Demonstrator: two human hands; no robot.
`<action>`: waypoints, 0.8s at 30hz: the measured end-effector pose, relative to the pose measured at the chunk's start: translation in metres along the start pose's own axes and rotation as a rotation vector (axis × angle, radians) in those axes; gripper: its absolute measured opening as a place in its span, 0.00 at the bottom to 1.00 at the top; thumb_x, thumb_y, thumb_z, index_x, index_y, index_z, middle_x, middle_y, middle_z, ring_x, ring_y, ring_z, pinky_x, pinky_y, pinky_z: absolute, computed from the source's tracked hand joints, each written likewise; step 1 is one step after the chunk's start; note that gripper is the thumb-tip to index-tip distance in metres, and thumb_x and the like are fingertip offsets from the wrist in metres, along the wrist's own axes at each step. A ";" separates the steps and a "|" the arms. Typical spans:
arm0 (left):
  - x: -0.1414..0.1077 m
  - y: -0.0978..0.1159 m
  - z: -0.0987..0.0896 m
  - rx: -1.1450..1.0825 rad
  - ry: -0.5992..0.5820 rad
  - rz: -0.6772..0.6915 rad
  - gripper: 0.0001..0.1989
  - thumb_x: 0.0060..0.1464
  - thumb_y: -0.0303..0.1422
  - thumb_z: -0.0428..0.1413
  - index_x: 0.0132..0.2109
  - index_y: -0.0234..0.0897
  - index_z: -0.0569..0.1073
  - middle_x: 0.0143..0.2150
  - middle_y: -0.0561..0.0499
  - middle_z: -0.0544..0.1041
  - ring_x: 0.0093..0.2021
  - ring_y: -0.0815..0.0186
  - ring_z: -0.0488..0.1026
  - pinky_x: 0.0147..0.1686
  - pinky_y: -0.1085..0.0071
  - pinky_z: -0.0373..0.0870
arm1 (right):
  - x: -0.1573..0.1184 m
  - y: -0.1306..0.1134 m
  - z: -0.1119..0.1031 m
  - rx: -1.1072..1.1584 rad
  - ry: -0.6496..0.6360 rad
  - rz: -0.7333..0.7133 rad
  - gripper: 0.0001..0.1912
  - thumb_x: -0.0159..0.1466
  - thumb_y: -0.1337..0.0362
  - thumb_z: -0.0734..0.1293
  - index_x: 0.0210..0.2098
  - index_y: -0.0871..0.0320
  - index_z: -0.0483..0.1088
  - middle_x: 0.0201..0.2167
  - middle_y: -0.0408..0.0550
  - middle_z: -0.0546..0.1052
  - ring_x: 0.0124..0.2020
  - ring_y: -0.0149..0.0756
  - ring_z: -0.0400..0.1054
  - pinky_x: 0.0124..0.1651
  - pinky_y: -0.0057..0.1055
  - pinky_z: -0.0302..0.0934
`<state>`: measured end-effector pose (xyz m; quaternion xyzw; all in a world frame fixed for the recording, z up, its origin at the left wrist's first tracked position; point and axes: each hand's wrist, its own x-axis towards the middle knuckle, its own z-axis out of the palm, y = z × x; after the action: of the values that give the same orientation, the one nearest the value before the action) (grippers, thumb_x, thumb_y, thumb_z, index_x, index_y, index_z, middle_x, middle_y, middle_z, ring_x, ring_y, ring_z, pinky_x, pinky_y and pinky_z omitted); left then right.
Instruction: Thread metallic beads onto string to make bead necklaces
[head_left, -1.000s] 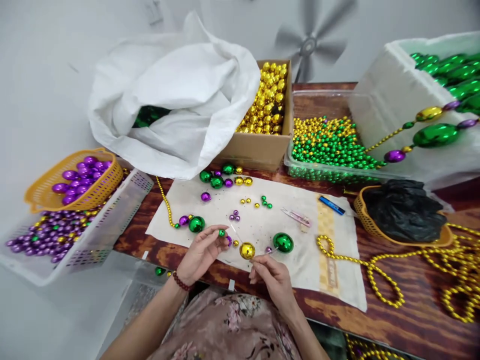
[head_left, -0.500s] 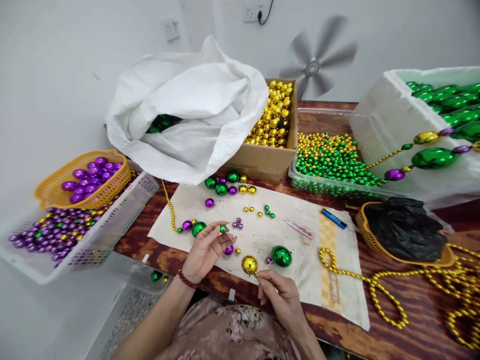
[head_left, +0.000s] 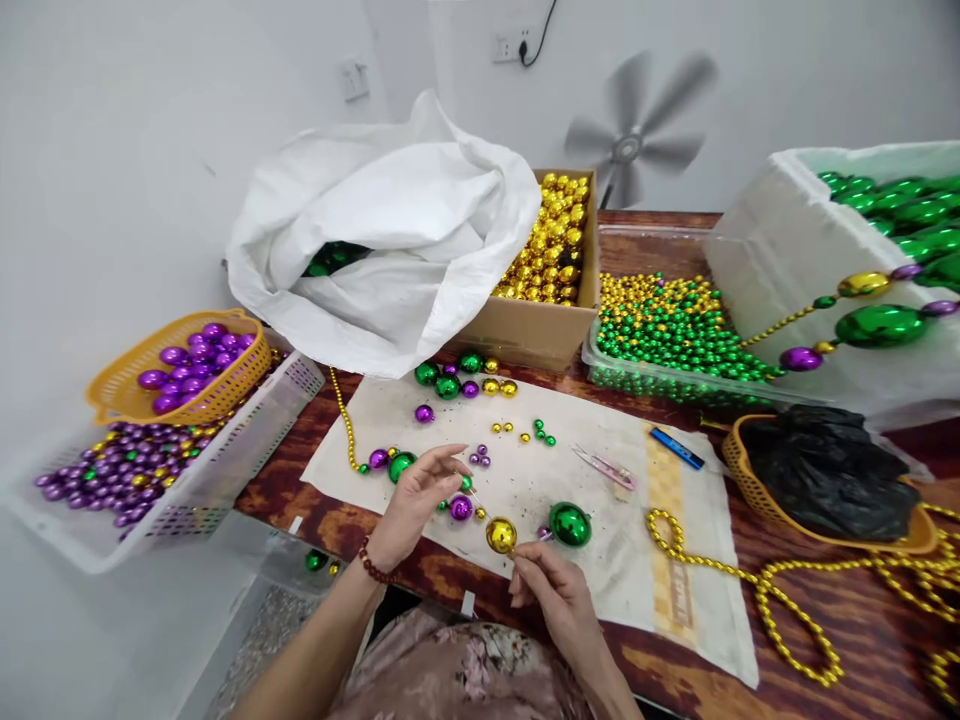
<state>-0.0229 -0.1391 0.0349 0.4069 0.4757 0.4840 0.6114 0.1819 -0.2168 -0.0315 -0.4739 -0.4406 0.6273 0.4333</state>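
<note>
My left hand [head_left: 418,503] is over the near part of the white cloth [head_left: 525,445], fingers bent beside a small green bead [head_left: 466,483]; whether it grips anything is too small to tell. A thin pale strand runs from the green bead to a large gold bead [head_left: 501,535]. My right hand [head_left: 553,585] pinches at the lower right side of that gold bead. Near my left fingers lie a purple bead [head_left: 460,508] and a bigger green bead [head_left: 401,466]. A large green bead [head_left: 570,524] rests above my right hand.
Pink scissors [head_left: 604,466] and a blue cutter [head_left: 676,448] lie on the cloth. Gold bead strings [head_left: 795,565] spread rightward. Behind stand a white sack [head_left: 390,230], a carton [head_left: 536,330] and a clear bin [head_left: 667,378]. Baskets [head_left: 180,410] flank the left.
My left hand's fingers have moved slightly away from the small green bead, which they pinched before. The whole view has shifted a little. My right hand keeps its pinch at the gold bead.
</note>
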 end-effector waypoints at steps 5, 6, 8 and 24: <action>0.041 0.000 -0.031 0.598 0.166 0.106 0.19 0.61 0.43 0.54 0.52 0.37 0.75 0.47 0.43 0.79 0.44 0.58 0.77 0.47 0.62 0.73 | 0.013 0.008 0.004 0.154 0.035 0.009 0.20 0.63 0.46 0.69 0.31 0.58 0.72 0.22 0.45 0.75 0.20 0.32 0.70 0.25 0.26 0.61; 0.054 0.001 -0.040 0.806 0.228 0.130 0.18 0.61 0.42 0.53 0.53 0.36 0.74 0.48 0.42 0.78 0.45 0.57 0.77 0.49 0.61 0.72 | 0.015 0.009 0.003 0.182 0.044 0.013 0.20 0.62 0.46 0.69 0.31 0.58 0.71 0.23 0.44 0.75 0.20 0.31 0.70 0.25 0.26 0.61; 0.080 0.003 -0.054 1.181 0.296 0.074 0.19 0.63 0.40 0.51 0.55 0.35 0.72 0.52 0.39 0.76 0.49 0.55 0.76 0.52 0.60 0.70 | 0.017 0.010 0.000 0.237 0.048 0.027 0.19 0.62 0.47 0.70 0.32 0.58 0.71 0.24 0.44 0.75 0.20 0.31 0.70 0.24 0.26 0.60; 0.088 0.003 -0.036 0.924 0.063 0.519 0.20 0.56 0.35 0.61 0.54 0.38 0.67 0.47 0.45 0.73 0.45 0.60 0.73 0.48 0.62 0.72 | 0.026 0.008 -0.005 0.148 0.074 -0.048 0.19 0.63 0.48 0.69 0.31 0.59 0.74 0.26 0.48 0.78 0.22 0.33 0.70 0.26 0.27 0.58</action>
<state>-0.0520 -0.0508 0.0138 0.7234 0.5414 0.3713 0.2139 0.1813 -0.1932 -0.0455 -0.4528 -0.3880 0.6298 0.4979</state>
